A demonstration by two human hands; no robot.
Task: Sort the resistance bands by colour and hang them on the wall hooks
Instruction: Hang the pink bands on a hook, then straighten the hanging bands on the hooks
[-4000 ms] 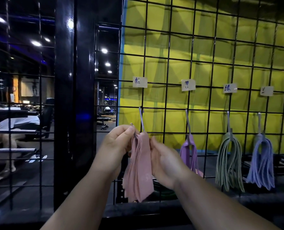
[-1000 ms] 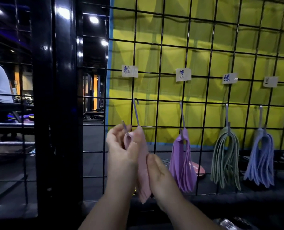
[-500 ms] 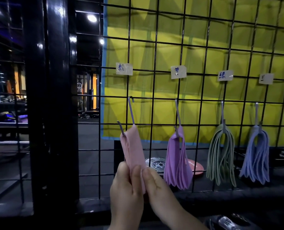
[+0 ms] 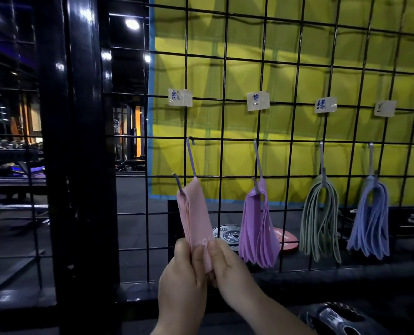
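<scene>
On the leftmost hook (image 4: 191, 157) of the wire grid (image 4: 225, 68), the pink bands (image 4: 196, 213) hang as one bundle, looped over the hook's lower bend. The left hand (image 4: 181, 279) and the right hand (image 4: 232, 269) both hold the bottom end of this bundle. Each grip is a pinch, closed on the pink material, and the two hands touch side by side.

Probable purpose: drawing the bundle down and toward the person seats the loops deep in the bend, away from the hook's open tip, and evens the free ends.

To the right, the purple bands (image 4: 258, 226), green bands (image 4: 319, 218) and blue bands (image 4: 370, 218) each hang on a separate hook. Placement follows one colour per hook, and a paper label (image 4: 180, 97) is fixed to the grid above each position. All four colours are hung, so the task appears close to completion.

Limits of view:
- Fingers behind the pink bundle are hidden.
- The number of bands per bundle cannot be counted.
- The label writing is too small to read with certainty.
- Both forearms are cut off by the lower edge.
- Weight plates (image 4: 227, 235) behind the grid are partly covered by the bands.
- A dark object (image 4: 339, 320) at lower right is cut off and cannot be identified.
- Any unsorted bands would lie outside the view.
</scene>
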